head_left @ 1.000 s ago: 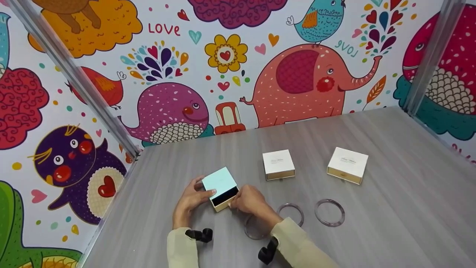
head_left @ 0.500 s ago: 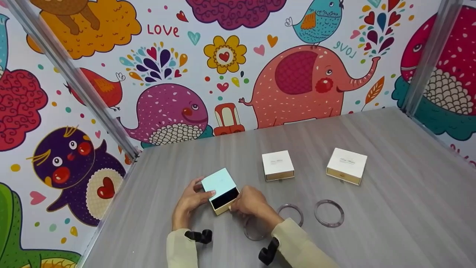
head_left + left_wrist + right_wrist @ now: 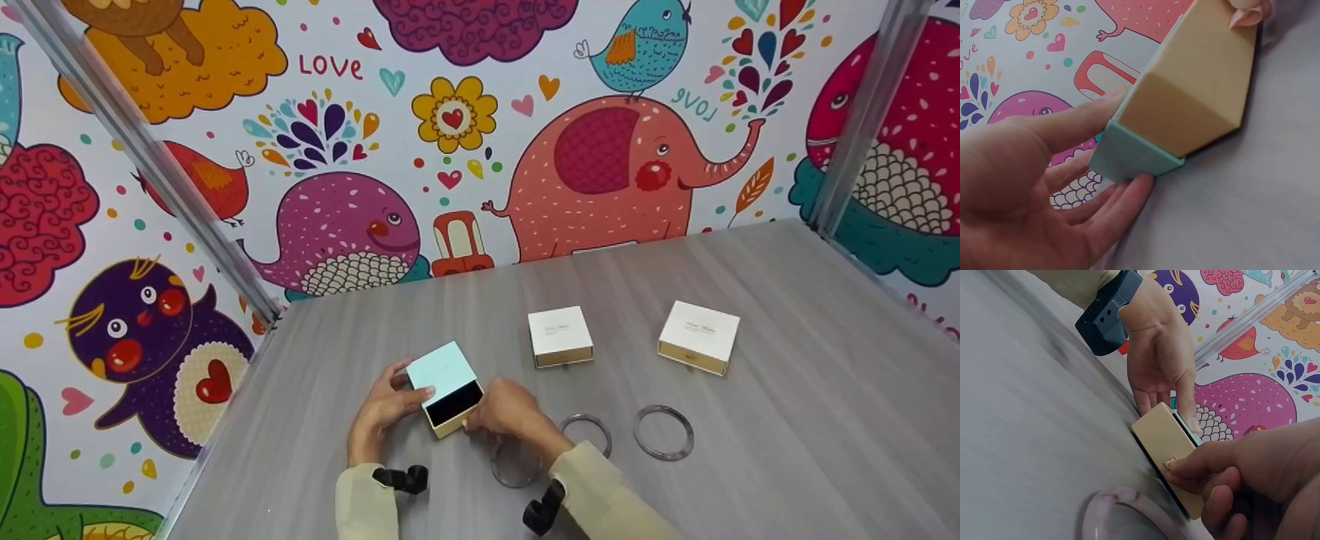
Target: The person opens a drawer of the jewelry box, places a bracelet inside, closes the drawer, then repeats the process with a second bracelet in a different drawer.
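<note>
A mint-green drawer box (image 3: 442, 371) sits tilted to the viewer's left of centre, its cream drawer (image 3: 1190, 73) pulled partly out and showing a black inside (image 3: 455, 405). My left hand (image 3: 384, 409) grips the mint sleeve (image 3: 1131, 154), thumb on top and fingers beneath. At the drawer's front, my right hand (image 3: 510, 409) pinches a small pull tab (image 3: 1168, 464) between thumb and forefinger. Near the right wrist lie two translucent purplish bangles: one bangle (image 3: 514, 484) partly under the arm, another bangle (image 3: 608, 433) just beyond it.
A third bangle (image 3: 670, 455) lies farther right on the grey wood-look table (image 3: 787, 412). Two white drawer boxes, a nearer-left box (image 3: 559, 328) and a right box (image 3: 700, 328), stand behind. Patterned wall panels (image 3: 465, 165) border the table's back and sides.
The drawer has slid a little farther out of the mint sleeve, toward the viewer, with my right hand at its tab. My left hand keeps its hold on the sleeve.
</note>
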{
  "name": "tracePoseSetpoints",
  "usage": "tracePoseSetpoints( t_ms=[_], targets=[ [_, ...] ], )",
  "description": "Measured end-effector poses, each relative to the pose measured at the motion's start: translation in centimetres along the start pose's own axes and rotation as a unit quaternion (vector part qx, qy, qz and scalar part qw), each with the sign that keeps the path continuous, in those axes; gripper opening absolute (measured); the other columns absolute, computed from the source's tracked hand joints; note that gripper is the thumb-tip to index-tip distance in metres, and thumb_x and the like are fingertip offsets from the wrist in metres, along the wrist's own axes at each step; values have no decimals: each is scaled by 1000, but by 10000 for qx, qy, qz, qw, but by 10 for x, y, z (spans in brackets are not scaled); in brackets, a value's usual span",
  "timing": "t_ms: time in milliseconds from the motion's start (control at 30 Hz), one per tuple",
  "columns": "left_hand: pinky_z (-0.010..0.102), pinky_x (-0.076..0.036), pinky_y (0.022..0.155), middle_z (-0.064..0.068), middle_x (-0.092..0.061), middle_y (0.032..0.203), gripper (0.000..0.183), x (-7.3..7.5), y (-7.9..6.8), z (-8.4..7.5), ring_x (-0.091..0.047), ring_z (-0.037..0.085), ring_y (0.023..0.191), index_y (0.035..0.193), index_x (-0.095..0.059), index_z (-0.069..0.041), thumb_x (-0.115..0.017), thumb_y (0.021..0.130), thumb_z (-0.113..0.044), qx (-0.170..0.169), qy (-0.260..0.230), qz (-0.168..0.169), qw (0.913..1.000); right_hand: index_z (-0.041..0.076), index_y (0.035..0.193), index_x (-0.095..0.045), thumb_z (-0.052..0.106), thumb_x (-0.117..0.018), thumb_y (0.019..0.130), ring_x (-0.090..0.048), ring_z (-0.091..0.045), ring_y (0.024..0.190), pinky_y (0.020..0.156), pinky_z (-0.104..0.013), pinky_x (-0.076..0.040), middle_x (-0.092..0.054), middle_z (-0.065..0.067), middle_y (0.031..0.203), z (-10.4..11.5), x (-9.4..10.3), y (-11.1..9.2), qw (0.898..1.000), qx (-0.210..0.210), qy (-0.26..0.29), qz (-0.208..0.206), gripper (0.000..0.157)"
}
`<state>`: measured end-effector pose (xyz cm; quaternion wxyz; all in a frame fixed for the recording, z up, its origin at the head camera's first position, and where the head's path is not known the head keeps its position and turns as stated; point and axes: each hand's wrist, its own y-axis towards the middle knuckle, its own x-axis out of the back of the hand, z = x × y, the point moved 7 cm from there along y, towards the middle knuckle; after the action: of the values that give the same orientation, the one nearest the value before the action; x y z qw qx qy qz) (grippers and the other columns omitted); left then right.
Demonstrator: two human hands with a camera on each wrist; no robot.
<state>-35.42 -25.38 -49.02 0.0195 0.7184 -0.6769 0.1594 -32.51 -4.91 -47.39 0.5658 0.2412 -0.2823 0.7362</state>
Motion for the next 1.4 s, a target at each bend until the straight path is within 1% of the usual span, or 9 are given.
tracePoseSetpoints(
  t_ms=[67, 200, 433, 600, 800, 967, 1100, 1200, 1400],
  targets=[
    [30, -56, 80, 31, -43, 143, 84, 0, 0, 1, -61, 24, 99, 149, -38, 0, -82, 78, 0, 35, 33, -29, 10000, 9, 61, -65, 20, -87, 71, -46, -9, 42, 43, -22, -33, -51, 3, 49, 0, 0, 0, 10000, -20, -43, 60, 27],
    [33, -56, 84, 32, -41, 146, 84, 0, -1, 0, -61, 26, 103, 150, -37, 0, -82, 79, -1, 30, 40, 32, 10000, 7, 62, -65, 20, -87, 71, -46, -9, 42, 42, -22, -33, -51, 3, 49, 0, 0, 0, 9999, -48, -70, 150, 27],
    [32, -56, 84, 36, -37, 145, 90, -2, -5, -4, -62, 25, 102, 150, -32, 4, -85, 78, -9, -195, -67, 261, 9994, 8, 58, -65, 17, -86, 72, -43, -6, 36, 40, -20, -33, -48, 5, 44, 1, 0, -1, 9996, -26, -136, 264, 27],
    [34, -56, 87, 33, -40, 145, 87, -1, -2, -1, -62, 26, 105, 152, -33, 1, -81, 80, -4, -74, -69, 201, 9997, 7, 57, -65, 15, -86, 73, -42, -5, 34, 39, -19, -32, -46, 7, 42, 2, 1, -2, 9993, -5, -156, 342, 27],
    [34, -56, 84, 33, -38, 146, 85, -1, 0, 1, -60, 26, 104, 152, -31, 2, -78, 81, 1, -18, -22, 150, 9999, 10, 54, -61, 14, -85, 73, -42, -5, 35, 40, -19, -32, -45, 7, 41, 4, 1, -3, 9988, 117, -199, 437, 31],
    [33, -56, 84, 33, -38, 145, 85, -1, -1, 1, -60, 25, 103, 152, -32, 2, -79, 81, 1, -16, -11, 130, 9999, 10, 53, -61, 13, -85, 74, -42, -6, 36, 39, -19, -32, -44, 7, 41, 4, 2, -5, 9985, 88, -156, 517, 32],
    [33, -56, 84, 33, -39, 145, 84, -1, -2, 0, -61, 25, 103, 151, -34, 1, -80, 80, 1, -15, -33, 97, 9999, 10, 52, -61, 14, -86, 73, -43, -7, 37, 39, -20, -32, -44, 7, 42, 2, 2, -6, 9986, 16, -135, 518, 32],
    [33, -56, 85, 32, -40, 145, 83, 0, -3, 0, -61, 25, 104, 150, -36, 0, -80, 80, -1, -8, 31, 63, 10000, 10, 52, -61, 14, -87, 72, -43, -7, 38, 40, -21, -32, -44, 7, 42, 2, 3, -6, 9987, 43, -113, 497, 33],
    [36, -55, 90, 31, -40, 147, 84, 0, -3, -1, -62, 28, 109, 151, -36, -1, -81, 81, -5, 6, 160, 105, 9998, 11, 50, -58, 16, -87, 73, -42, -7, 37, 40, -21, -31, -43, 6, 40, 3, 3, -5, 9976, 60, -297, 622, 38]
  ],
)
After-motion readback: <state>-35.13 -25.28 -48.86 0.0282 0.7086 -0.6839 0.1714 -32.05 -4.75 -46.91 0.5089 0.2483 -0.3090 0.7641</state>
